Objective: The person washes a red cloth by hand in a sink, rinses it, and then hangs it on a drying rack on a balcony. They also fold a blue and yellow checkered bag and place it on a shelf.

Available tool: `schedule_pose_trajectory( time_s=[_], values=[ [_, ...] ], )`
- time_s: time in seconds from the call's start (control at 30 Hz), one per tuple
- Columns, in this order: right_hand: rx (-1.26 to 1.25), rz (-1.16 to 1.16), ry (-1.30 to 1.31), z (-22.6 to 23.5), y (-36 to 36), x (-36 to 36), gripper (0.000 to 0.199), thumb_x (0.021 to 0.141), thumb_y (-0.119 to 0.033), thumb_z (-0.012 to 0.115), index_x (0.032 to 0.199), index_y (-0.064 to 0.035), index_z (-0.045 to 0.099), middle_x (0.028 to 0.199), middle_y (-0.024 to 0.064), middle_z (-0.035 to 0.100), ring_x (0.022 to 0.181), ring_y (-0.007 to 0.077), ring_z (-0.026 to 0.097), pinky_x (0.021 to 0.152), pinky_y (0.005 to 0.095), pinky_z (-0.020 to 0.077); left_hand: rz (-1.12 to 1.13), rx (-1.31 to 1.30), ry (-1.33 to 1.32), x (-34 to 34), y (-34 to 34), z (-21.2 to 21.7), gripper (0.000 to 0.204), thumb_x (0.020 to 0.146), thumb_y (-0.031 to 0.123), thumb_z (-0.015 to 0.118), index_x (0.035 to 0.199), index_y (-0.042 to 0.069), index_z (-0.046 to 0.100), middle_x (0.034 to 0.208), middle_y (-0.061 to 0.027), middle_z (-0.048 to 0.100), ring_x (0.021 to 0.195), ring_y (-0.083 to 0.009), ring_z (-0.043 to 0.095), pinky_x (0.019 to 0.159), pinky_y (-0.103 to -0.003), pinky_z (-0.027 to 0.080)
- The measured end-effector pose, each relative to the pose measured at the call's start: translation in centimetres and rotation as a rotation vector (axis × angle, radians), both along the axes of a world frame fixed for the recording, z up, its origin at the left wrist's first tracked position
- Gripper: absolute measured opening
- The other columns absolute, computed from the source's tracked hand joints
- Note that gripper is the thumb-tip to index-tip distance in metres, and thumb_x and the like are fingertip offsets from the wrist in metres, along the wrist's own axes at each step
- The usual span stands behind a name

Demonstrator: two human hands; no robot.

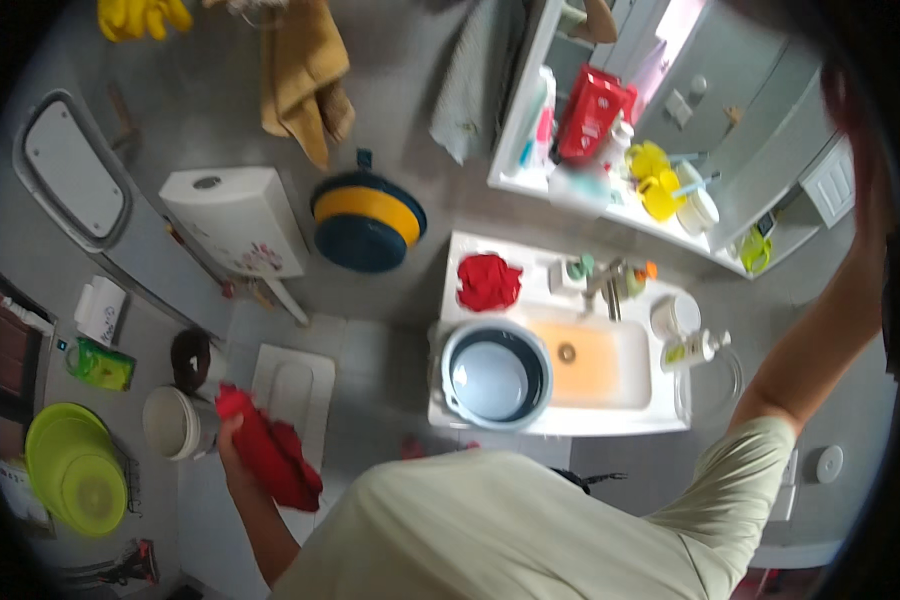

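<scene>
My left hand [231, 445] is closed on a red cloth [276, 452], which hangs beside a white bucket [170, 424] and the white squat toilet [292, 388]. My right arm reaches up along the right side, and the right hand [867, 165] lies at the dark, blurred rim near the mirror cabinet, so its fingers do not show clearly. In front of me, a grey-blue basin [498, 412] sits over the left part of the white sink [625, 370]. Another red cloth [488, 281] lies crumpled on the sink's back left corner.
Beside the faucet [613, 290] stand pump bottles [688, 352] and a white jar [676, 315]. A mirror shelf [625, 218] holds yellow cups and packages. Dark blue and yellow basins [368, 226] hang on the wall; green basins [75, 468] are at the left. A cistern [235, 215] is mounted behind.
</scene>
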State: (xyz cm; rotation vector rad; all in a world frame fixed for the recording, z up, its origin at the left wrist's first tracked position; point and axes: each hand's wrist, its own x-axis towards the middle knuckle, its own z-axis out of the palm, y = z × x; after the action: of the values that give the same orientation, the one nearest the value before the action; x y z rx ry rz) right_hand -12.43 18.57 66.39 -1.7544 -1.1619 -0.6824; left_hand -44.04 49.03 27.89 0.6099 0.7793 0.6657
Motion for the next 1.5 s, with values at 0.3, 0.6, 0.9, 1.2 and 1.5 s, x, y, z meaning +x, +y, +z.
schedule_pose_trajectory(
  time_s=[0.3, 0.6, 0.9, 1.2, 1.5],
  values=[
    [-0.687, 0.152, 0.209, -27.6, -5.8, -1.3, 0.014, 0.078, -0.012, 0.060, 0.088, -0.0030, 0.057, 0.081, 0.0110, 0.055, 0.065, 0.0292, 0.057, 0.056, 0.0362, 0.0476, -0.939, 1.091, 0.011, 15.1, -6.9, 7.1, 0.087, 0.058, 0.007, 0.067, 0.134, 0.007, 0.026, 0.100, -0.0133, 0.058, 0.087, -0.0234, 0.058, 0.080, -0.036, 0.046],
    [-0.355, 0.498, 1.084, -37.2, -4.6, 6.4, 0.015, 0.078, 0.006, 0.050, 0.091, 0.0020, 0.056, 0.082, 0.0100, 0.054, 0.072, 0.0196, 0.061, 0.055, 0.0301, 0.0498, -1.163, 1.169, 0.482, 20.1, -13.4, 4.7, 0.054, 0.057, 0.015, 0.068, 0.107, 0.006, 0.049, 0.093, -0.0148, 0.059, 0.083, -0.0300, 0.058, 0.076, -0.034, 0.046],
    [-0.655, -0.281, 0.781, -54.3, 4.6, 21.4, 0.055, 0.065, -0.014, 0.068, 0.115, -0.0037, 0.047, 0.104, 0.0235, 0.052, 0.095, 0.0413, 0.051, 0.083, 0.0405, 0.0452, -1.086, 1.354, 0.740, 23.4, -8.0, 4.6, 0.053, 0.055, 0.015, 0.069, 0.103, 0.007, 0.049, 0.085, -0.0140, 0.060, 0.078, -0.0302, 0.058, 0.072, -0.034, 0.047],
    [0.144, 0.022, 1.327, -49.5, -0.8, 22.1, 0.016, 0.079, -0.007, 0.058, 0.094, -0.0010, 0.057, 0.075, 0.0076, 0.061, 0.069, 0.0130, 0.059, 0.062, 0.0242, 0.0489, -1.365, 1.348, 0.514, 31.3, -3.4, -2.4, 0.065, 0.053, 0.022, 0.072, 0.110, 0.005, 0.046, 0.097, -0.0181, 0.059, 0.087, -0.0321, 0.058, 0.072, -0.036, 0.048],
    [0.462, 0.086, 1.191, -39.4, -3.6, 18.7, 0.013, 0.084, -0.002, 0.051, 0.097, -0.0024, 0.049, 0.096, 0.0070, 0.057, 0.085, 0.0145, 0.058, 0.077, 0.0293, 0.0496, -1.646, 1.383, 0.290, 42.4, -4.7, -8.4, 0.068, 0.054, 0.025, 0.073, 0.113, 0.006, 0.045, 0.098, -0.0169, 0.058, 0.086, -0.0301, 0.058, 0.072, -0.035, 0.048]
  ],
)
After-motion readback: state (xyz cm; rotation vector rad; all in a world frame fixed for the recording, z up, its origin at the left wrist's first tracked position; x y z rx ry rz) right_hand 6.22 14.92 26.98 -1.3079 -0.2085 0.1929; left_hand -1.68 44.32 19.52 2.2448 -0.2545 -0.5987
